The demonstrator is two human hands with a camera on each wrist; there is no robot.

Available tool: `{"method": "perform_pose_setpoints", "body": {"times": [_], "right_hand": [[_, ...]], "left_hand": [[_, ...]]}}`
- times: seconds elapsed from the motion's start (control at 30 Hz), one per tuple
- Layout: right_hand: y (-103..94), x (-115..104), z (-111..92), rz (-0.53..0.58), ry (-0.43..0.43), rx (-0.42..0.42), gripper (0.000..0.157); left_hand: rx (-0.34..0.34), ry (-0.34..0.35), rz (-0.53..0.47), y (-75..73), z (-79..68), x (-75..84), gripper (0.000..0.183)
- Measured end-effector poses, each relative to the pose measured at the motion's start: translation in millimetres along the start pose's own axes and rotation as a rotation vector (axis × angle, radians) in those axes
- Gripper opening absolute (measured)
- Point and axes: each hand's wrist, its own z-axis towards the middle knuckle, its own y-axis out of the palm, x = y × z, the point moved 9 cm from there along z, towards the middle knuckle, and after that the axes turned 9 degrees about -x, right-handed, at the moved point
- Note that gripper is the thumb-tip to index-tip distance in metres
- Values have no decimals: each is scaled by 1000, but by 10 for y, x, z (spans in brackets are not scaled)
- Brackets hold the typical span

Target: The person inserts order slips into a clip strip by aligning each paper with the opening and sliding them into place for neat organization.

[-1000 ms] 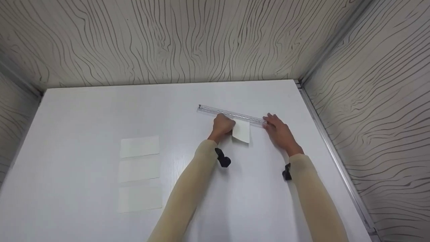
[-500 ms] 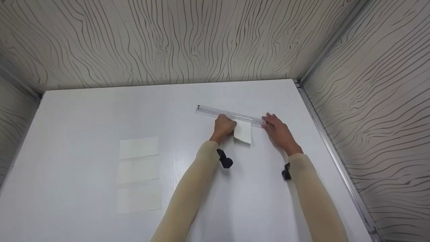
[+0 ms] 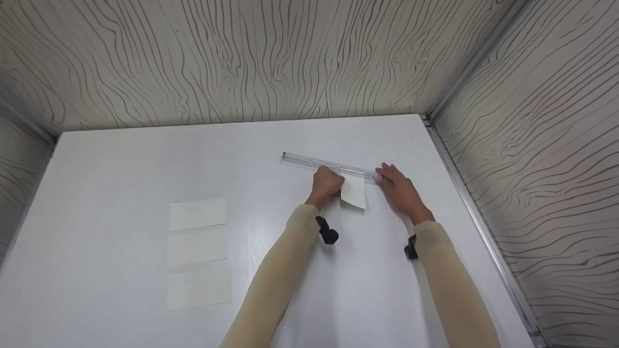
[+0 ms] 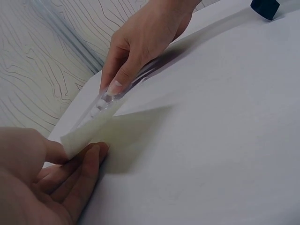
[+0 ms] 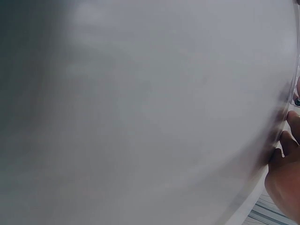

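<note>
A clear plastic ruler (image 3: 309,160) lies slantwise over the far right part of the white table. My right hand (image 3: 400,191) holds its right end, and the left wrist view shows that thumb on the ruler's edge. Just below the ruler's middle, my left hand (image 3: 328,182) pinches a pale piece of paper (image 3: 353,192) by its left side. Up close in the left wrist view, the paper (image 4: 133,140) bends up along the ruler's edge, between thumb and curled fingers. The right wrist view is mostly blurred table, with the right fingers (image 5: 289,140) at its edge.
Three pale paper rectangles, the top one (image 3: 198,214), the middle one (image 3: 197,247) and the bottom one (image 3: 198,291), lie in a column left of the arms. Wood-patterned panels (image 3: 271,58) stand behind the table (image 3: 111,193) and to its right.
My left hand has slid slightly to the right along the ruler with the paper. The right hand keeps its hold on the ruler's end. The head view has shifted a little.
</note>
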Motion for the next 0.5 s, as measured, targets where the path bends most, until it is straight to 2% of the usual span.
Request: {"method": "perform_pose_setpoints", "body": {"times": [0.5], "right_hand": [[8,20,27,-12,28,0,56]], "left_hand": [[-26,-14,-3,61,9,5,41]]}}
